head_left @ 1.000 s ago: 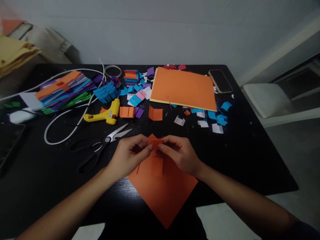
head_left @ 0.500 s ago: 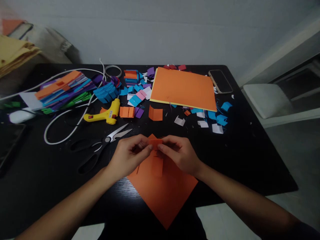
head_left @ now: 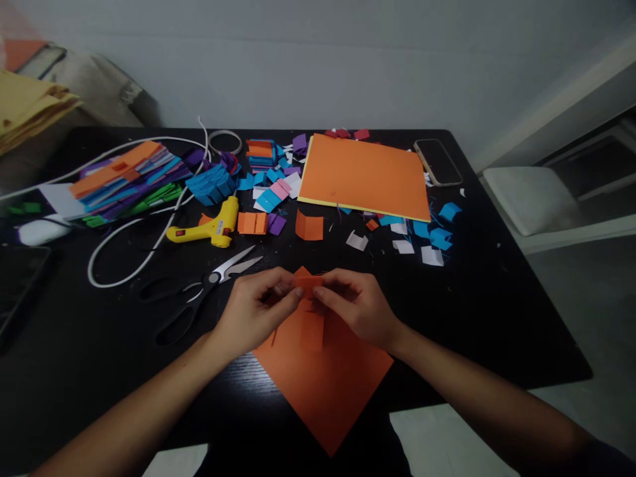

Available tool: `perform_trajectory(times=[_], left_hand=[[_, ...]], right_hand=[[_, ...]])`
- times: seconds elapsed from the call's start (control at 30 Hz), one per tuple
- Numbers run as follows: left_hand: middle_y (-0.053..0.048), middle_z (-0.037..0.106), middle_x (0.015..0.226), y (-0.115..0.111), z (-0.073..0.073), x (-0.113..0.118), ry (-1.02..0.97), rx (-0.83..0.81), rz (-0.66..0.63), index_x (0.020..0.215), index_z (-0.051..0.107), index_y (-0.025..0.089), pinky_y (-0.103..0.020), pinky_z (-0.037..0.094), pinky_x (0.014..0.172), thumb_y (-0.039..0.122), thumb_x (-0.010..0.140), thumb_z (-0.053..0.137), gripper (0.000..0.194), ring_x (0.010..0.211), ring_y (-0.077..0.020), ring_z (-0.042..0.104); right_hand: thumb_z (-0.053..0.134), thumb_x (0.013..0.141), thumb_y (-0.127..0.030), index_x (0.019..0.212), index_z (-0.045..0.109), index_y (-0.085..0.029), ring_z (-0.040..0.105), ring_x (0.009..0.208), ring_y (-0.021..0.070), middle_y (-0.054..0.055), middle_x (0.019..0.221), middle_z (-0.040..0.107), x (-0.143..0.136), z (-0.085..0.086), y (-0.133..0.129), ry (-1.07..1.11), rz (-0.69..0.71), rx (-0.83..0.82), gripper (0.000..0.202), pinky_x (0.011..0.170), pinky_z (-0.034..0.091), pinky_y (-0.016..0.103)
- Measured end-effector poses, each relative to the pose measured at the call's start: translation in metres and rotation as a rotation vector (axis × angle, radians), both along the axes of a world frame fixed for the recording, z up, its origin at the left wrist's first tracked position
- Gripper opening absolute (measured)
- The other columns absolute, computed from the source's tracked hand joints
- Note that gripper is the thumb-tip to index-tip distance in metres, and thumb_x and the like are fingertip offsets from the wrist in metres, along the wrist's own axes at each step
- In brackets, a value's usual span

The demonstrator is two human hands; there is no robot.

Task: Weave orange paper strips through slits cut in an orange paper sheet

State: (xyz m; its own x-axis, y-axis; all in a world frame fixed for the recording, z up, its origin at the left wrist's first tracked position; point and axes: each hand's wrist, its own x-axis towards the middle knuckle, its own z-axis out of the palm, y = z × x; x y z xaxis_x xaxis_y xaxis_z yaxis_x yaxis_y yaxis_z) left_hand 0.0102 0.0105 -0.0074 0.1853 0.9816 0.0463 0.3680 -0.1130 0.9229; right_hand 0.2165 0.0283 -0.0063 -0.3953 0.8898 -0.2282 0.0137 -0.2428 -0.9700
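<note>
Nearest, bottom centre: orange paper sheet (head_left: 322,384) lying as a diamond on the black table (head_left: 497,311), lower corner hanging over the near edge.

Just above it, frame centre: left hand (head_left: 251,315) and right hand (head_left: 355,308) meet over the sheet's upper corner. Both pinch a small orange paper strip (head_left: 309,286) between thumb and fingertips, left hand on its left end, right hand on its right end. Grip is narrow on both, closed on the strip. A folded length of the strip hangs down from the pinch over the sheet. Can't tell if the strip is joined to the sheet.

Left of the hands: scissors (head_left: 199,295), blades part open, tips pointing upper right, lying apart from the left hand.

Mid frame, further back: yellow glue gun (head_left: 211,228) on its side, white cable (head_left: 144,258) looping left of it. Folded orange pieces (head_left: 308,225) between the glue gun and the big sheet. Blue and white scraps (head_left: 427,238) to the right.

Far side: large orange card (head_left: 365,175) flat, centre right. Phone (head_left: 440,161) face up just right of it. Stack of coloured paper strips (head_left: 124,175) upper left. Pile of blue folded pieces (head_left: 211,184) between the stack and the card. Tape roll (head_left: 224,141) near the back edge.
</note>
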Motion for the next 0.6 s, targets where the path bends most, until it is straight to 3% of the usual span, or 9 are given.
perform_trajectory(times=[0.6], left_hand=[[0.001,0.06,0.065,-0.0009,-0.0019,-0.0005,0.016,0.008,0.0,0.082,0.07,0.016,-0.022,0.041,0.052,0.031,0.094,0.066,0.02,0.057,-0.0106,0.052]], right_hand=[[0.077,0.088,-0.038,0.086,0.076,-0.02,0.073,0.073,0.0171,0.002,0.078,0.074,0.0,0.0022,0.0004,-0.016,0.005,0.004,0.018,0.07,0.06,0.029]])
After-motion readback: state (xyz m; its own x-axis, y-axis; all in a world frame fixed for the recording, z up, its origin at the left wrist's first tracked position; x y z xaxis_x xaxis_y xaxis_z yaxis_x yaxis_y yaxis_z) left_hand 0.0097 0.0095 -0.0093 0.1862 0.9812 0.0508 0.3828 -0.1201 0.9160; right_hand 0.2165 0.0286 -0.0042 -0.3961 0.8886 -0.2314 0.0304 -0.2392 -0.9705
